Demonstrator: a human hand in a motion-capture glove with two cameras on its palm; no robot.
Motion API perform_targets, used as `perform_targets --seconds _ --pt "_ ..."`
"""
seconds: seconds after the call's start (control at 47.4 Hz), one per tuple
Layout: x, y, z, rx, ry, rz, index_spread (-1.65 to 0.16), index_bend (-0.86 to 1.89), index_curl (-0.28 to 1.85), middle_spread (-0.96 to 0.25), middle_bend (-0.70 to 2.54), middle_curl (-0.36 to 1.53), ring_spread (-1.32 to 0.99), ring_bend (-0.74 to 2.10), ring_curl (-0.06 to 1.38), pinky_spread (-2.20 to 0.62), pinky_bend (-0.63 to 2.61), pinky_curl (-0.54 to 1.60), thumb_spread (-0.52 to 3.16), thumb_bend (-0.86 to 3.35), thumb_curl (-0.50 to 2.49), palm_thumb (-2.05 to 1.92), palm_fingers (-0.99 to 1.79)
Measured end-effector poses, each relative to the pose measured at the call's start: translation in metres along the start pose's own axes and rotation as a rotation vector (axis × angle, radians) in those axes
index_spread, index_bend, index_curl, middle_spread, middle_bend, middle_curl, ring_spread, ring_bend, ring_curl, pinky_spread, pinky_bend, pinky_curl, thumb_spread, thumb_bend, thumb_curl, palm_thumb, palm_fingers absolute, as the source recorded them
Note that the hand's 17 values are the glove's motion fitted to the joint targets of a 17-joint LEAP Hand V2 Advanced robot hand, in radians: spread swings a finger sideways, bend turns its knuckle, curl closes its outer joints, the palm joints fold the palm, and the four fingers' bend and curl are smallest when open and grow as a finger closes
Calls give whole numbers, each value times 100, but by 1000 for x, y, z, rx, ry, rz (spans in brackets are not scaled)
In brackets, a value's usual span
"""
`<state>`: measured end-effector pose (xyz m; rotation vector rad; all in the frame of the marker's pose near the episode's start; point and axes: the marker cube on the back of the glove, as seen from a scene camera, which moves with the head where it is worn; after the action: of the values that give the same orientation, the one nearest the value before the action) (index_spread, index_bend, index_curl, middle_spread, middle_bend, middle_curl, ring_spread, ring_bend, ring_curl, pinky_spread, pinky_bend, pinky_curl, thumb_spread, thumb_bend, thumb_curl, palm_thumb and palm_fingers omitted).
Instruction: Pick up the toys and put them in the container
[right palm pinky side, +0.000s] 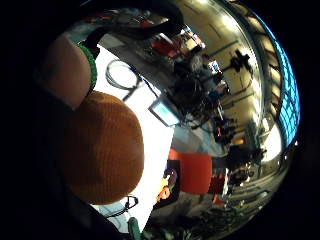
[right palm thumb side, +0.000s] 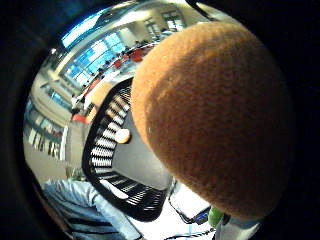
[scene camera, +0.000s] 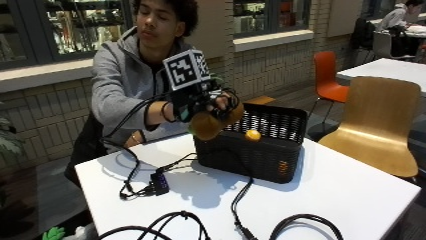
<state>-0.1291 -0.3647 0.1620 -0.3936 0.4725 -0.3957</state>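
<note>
Outside view: near the middle of the frame my right hand (scene camera: 203, 107) curls around the orange toy (scene camera: 208, 124), above the black basket (scene camera: 256, 150). It looks soft and light, so I think holding its round middle works best.

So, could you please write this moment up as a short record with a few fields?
held toy: orange plush toy, with a bit of green showing beside it in the palm views
holder: gloved right hand, fingers curled round the toy
toy position: in the air, at the near end of the basket, not yet inside
container: black woven basket on the white table
in the container: a small orange ball-like item
also on table: black cables
behind the table: wooden chair
</note>
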Motion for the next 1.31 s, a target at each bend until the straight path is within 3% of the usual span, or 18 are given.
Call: perform_targets --seconds 0.19,0.338,0.591,0.654,0.675,0.717,0.76,0.886,1.013,1.182,1.308 --pt "-95 -2 -34 63 -94 -255 -28 37 29 -32 105 93 -40 144 73 -28 95 55 124 18 69 76 36" --pt "-123 -1 -16 8 -36 -465 -28 40 34 -33 105 97 -39 145 74 -28 97 55 123 17 71 76 32" --pt "-143 3 13 -216 41 -515 -29 42 41 -33 102 101 -38 144 74 -26 98 55 121 12 73 72 24" --pt "-151 5 17 -346 102 -478 -29 46 45 -33 95 98 -37 137 74 -20 95 55 125 10 71 67 10" --pt "-153 5 18 -374 122 -466 -29 40 43 -28 83 93 -35 114 67 -14 85 52 131 7 67 59 -39" --pt "-153 4 19 -392 160 -451 -28 32 41 -22 66 87 -29 93 63 -11 88 53 132 0 62 49 -63" --pt "-152 3 19 -378 181 -435 -27 23 39 -16 50 80 -25 73 58 -8 87 51 131 -8 57 34 -71" --pt "-153 8 4 -344 56 -353 -26 7 32 -6 28 68 -18 41 44 -2 74 44 131 -5 49 20 -53" --pt "-124 29 -11 -313 180 -290 -26 11 29 -1 16 60 -14 25 38 1 59 40 133 -3 44 15 -36" --pt "-79 107 -39 -306 129 -292 -26 9 26 2 14 53 -13 17 34 2 49 36 138 -1 40 13 -27" --pt "-40 165 -39 -268 196 -75 -26 9 24 2 15 48 -12 16 33 2 48 35 139 -1 38 11 -23"
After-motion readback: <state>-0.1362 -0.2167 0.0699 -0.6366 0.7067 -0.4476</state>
